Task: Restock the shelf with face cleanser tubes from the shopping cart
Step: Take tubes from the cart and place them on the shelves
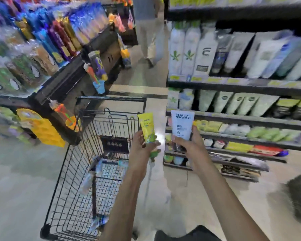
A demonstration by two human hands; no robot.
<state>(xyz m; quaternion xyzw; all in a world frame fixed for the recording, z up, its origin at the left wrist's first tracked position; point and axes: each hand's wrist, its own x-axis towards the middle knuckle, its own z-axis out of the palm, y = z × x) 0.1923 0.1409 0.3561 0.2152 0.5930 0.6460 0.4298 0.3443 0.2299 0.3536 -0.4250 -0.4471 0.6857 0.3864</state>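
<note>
Forearms are reaching up from the bottom of the frame, each hand carrying one tube clear of the cart, probably so both can go to the shelf in one trip. At centre, the left hand is gripping a yellow tube low down near its green cap, fingers wrapped around it, the flat crimped end pointing up. Just right of it, the right hand is clasping a white tube by its dark cap end, printed face turned to the camera, likely for reading the label. Left of centre, the shopping cart is standing with blurred packets lying inside. Farther right, the shelf is showing rows of upright tubes.
</note>
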